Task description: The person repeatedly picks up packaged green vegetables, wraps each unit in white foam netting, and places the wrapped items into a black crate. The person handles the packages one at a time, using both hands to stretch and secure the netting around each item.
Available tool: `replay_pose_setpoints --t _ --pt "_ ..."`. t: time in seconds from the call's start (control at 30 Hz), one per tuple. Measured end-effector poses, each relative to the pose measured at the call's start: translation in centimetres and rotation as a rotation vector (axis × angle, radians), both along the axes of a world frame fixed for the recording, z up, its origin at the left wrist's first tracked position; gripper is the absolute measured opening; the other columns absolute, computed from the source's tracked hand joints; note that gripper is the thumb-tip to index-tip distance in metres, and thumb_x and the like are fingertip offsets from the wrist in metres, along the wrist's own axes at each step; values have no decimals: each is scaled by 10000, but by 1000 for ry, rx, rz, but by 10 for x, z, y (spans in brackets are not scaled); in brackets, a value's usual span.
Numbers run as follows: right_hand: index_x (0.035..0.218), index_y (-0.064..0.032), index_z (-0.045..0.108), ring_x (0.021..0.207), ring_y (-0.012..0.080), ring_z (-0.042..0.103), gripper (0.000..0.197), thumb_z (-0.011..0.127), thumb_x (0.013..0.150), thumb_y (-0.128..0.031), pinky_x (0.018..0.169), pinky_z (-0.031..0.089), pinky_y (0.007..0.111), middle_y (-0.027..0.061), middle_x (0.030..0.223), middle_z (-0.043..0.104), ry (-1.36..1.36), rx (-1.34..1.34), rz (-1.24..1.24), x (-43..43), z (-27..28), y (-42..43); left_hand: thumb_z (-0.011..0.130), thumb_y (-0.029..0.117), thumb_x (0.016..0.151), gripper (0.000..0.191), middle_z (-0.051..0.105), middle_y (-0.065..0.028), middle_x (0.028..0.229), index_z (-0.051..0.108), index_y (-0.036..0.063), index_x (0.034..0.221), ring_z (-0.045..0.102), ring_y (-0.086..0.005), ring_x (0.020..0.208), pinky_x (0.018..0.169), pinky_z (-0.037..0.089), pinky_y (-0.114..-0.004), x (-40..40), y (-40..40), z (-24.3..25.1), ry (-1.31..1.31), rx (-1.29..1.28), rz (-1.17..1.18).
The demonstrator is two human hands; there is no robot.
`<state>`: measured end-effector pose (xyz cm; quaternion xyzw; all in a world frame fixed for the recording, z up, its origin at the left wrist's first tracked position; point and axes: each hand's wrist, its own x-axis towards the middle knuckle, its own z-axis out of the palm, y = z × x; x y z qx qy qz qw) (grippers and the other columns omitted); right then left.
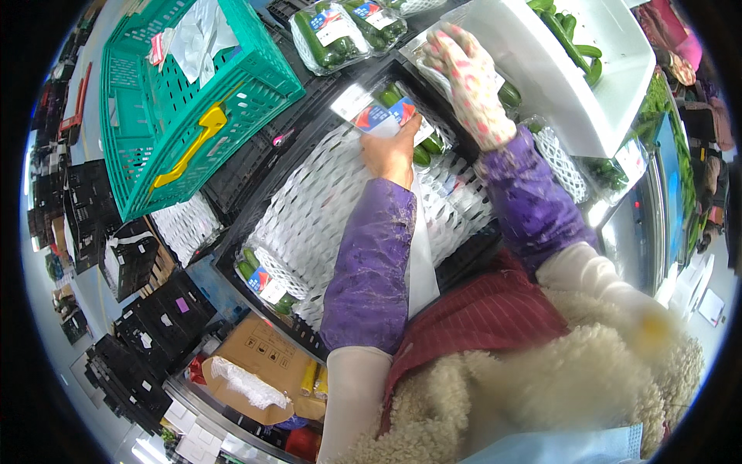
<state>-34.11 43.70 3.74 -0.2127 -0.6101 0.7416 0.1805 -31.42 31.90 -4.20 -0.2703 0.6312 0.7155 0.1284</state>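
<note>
My bare left hand (391,153) grips a strip of printed labels (371,113) on pale backing paper, whose long tail (423,272) hangs down past my sleeve. Just beyond and beneath it, a film-wrapped cucumber pack (426,148) lies in a black plastic crate (266,194). White foam netting (316,203) covers much of the crate's contents. Another labelled cucumber pack (266,281) lies in its near left corner. My right hand (472,87), in a floral glove, is closed over a wrapped cucumber pack (510,94) beside the crate; the thumb is hidden.
A green plastic crate (261,81) with a yellow handle holds crumpled paper at upper left. A white foam box (614,110) with loose cucumbers (565,43) stands at right. More wrapped packs (330,35) lie at the back. An opened cardboard box (261,359) sits low left.
</note>
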Motion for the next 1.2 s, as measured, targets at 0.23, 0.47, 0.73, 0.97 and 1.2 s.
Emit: replay_pose_setpoints --t 0.23,0.47,0.73,0.97,1.2 --pt "1333 39 518 937 145 640 353 544 1024 -131 889 522 302 96 1107 678 -191 -32 156 115 12 -9 924 44 637 764 622 -180 1100 388 -67 1170 650 -216 945 874 529 -354 7 13 4 3 5 94" --pt "1351 62 480 954 183 642 428 577 1017 -188 862 531 336 126 1123 654 -227 -164 195 180 -21 -8 719 112 900 292 690 -91 1098 661 7 1166 678 -183 958 882 542 -314 12 -23 9 25 531 -175" --pt "1496 86 253 1193 299 577 867 632 950 -471 945 536 391 253 1375 498 -248 -281 444 128 26 12 674 466 923 633 585 -91 1362 504 104 1412 567 -278 1232 1062 454 -468 44 -97 79 -111 767 -83" --pt "1428 71 412 1085 185 607 960 872 741 -418 818 518 308 147 1149 667 -156 77 744 63 51 -44 510 479 1019 623 574 -127 1359 451 21 1439 574 -264 1228 1053 457 -424 37 -100 108 283 488 -260" --pt "1332 -60 602 1109 204 639 585 798 782 -94 976 502 351 124 1298 629 470 535 618 -1 -11 4 660 366 961 324 690 -48 958 621 74 1095 620 -114 762 566 408 -212 18 -121 92 262 325 -140"
